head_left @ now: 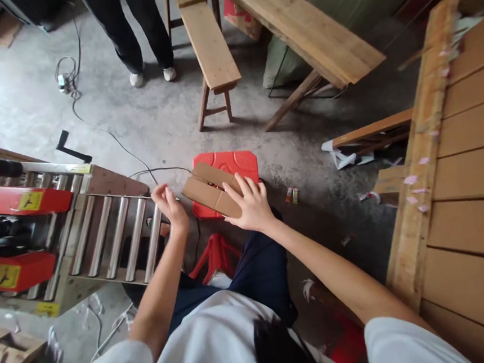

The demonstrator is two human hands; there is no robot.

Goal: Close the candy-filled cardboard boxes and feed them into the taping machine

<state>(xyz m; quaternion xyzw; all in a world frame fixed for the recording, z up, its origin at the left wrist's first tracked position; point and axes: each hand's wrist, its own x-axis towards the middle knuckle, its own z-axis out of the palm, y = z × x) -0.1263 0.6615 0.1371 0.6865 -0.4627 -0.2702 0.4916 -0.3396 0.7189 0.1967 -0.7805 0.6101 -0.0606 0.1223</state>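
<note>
A small brown cardboard box lies tilted across a red plastic stool, its top flaps meeting at a narrow gap that shows something reddish inside. My right hand rests on the right end of the box, fingers spread over the flap. Left of the box, my left hand is raised in the air with its fingers loosely bent and apart, and I see nothing held in it. It is near the end of a roller conveyor and does not touch the box.
Left stands a machine with red guards and a crank handle. Stacked flat cardboard fills the right side. Ahead are a wooden bench, a plank table and a person's legs. A cable crosses the floor.
</note>
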